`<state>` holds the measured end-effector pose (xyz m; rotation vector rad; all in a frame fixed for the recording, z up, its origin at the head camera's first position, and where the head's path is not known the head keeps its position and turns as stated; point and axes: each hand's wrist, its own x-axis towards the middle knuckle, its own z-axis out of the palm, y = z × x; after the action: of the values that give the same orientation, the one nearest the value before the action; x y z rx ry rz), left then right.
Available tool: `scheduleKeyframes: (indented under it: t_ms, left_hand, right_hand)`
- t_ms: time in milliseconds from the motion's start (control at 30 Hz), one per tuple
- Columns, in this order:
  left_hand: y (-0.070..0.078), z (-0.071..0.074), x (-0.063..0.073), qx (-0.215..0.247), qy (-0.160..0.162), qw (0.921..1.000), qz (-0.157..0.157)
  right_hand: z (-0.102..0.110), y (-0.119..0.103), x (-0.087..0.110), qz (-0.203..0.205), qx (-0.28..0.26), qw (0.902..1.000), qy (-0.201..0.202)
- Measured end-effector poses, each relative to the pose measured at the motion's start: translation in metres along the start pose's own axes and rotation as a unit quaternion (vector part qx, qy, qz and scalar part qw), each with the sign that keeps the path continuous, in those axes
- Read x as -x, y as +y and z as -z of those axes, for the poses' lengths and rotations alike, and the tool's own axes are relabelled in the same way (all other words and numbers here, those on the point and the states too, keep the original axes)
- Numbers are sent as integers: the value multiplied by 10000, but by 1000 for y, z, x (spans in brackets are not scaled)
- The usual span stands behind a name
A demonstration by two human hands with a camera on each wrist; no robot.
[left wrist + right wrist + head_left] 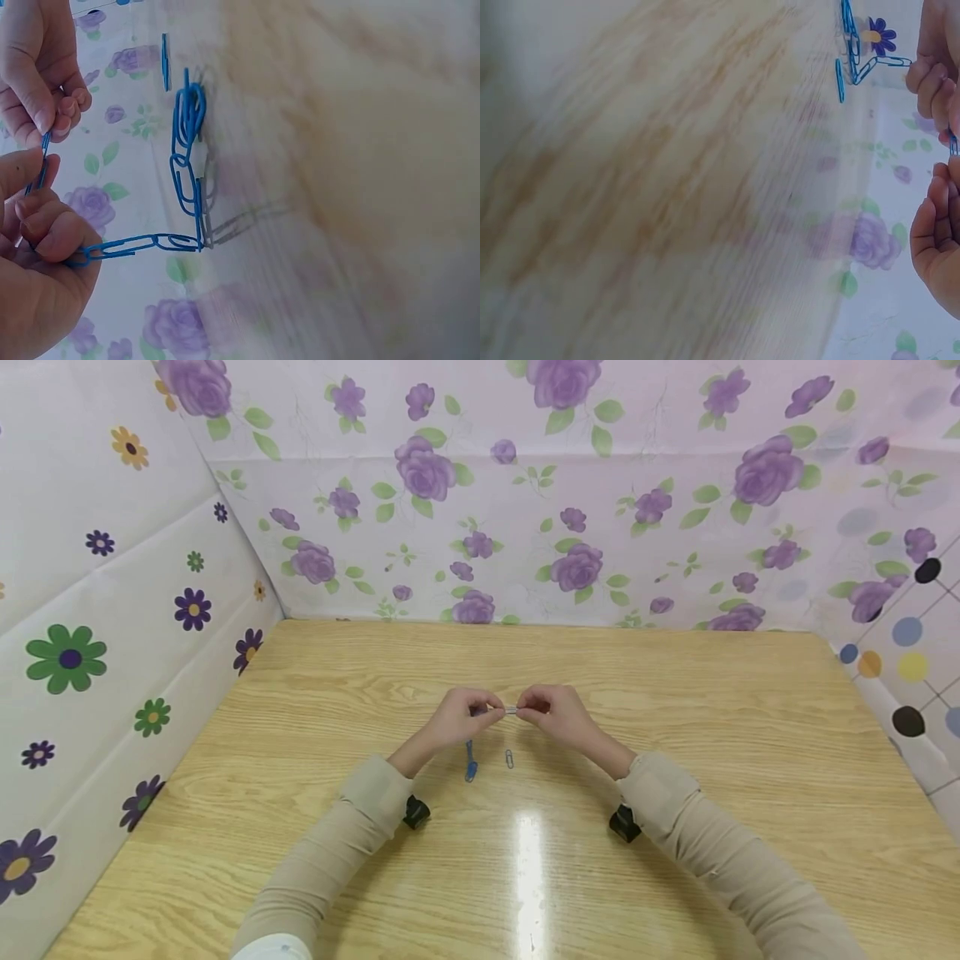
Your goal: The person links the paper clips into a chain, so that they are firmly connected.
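Note:
Both hands meet above the middle of the wooden table (675, 735). My left hand (497, 712) and right hand (525, 710) pinch one small blue paper clip (512, 710) between their fingertips. A chain of blue paper clips (470, 764) hangs from the left hand down to the tabletop. In the left wrist view the chain (184, 157) runs from the curled fingers of the left hand (34, 195) to a bunch on the wood. The right hand (45, 124) grips the pinched clip (41, 169) from above. The right wrist view shows the right hand (943, 187) at the frame's edge.
One loose blue paper clip (509, 758) lies on the table just right of the chain, also visible as the loose clip (165, 61) and loose clip (839, 80). Flowered sheets (480, 510) wall the table at the back and both sides.

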<state>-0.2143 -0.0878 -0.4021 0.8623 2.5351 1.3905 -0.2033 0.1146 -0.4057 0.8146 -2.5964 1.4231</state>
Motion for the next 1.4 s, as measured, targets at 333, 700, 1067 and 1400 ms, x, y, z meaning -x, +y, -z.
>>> scheduleKeyframes:
  t_ms: [333,700,1067,1400]
  left_hand:
    - [-1,1,0,-45,426,9990,-101]
    - [-6,7,-4,-12,586,9983,-57]
    - [-3,10,-5,160,662,9973,259]
    - [-7,9,-8,261,617,9976,172]
  right_hand:
    - [4,2,7,-441,-94,9990,39]
    - [-7,2,13,-913,-1,9880,-1242]
    - [-22,3,16,-1111,287,9842,-1350]
    - [-29,-3,15,-1176,827,9810,-1300]
